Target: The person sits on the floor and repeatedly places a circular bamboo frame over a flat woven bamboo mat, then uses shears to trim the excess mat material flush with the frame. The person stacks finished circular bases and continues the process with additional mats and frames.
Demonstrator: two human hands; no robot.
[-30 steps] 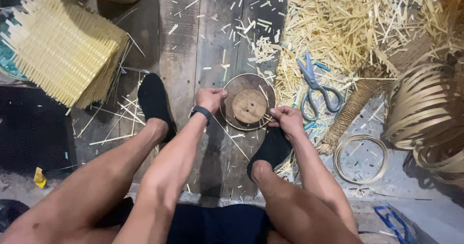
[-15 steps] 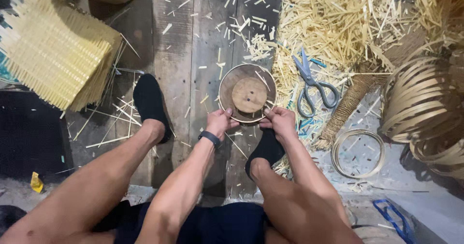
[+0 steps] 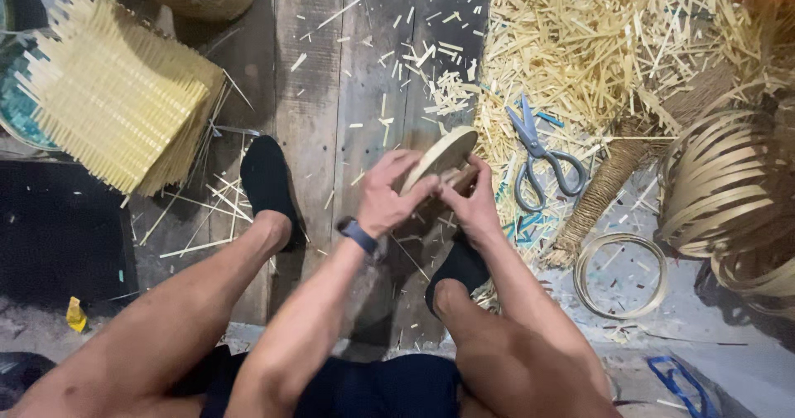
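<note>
Bamboo is what you have between your fingers: a small round woven disc with a rim strip, tilted up on edge above the wooden floor, just in front of your right foot. Your left hand is closed on the near side of the disc, thumb and fingers pinching its edge. Your right hand grips the lower right part, fingers curled and pressed together around what looks like a wooden form beneath it, though the blur makes that hard to confirm.

Keep both grips close to the rim, since a thin strip is likely to spring loose if you let the pinch slacken. Hold the disc steady with the right hand and let the left do the fine work, moving along the edge in short steps, not long pulls. Keep the piece tilted toward you so you can see the seam; at this angle its far side is hidden from you.

Mind your surroundings. Scissors lie open-handled just to the right, at the edge of the heap of bamboo offcuts, within easy reach. A loose bamboo ring sits on the pale floor further right, near the coiled strips. The stack of woven mats stands well apart on your left, beyond your left foot.
</note>
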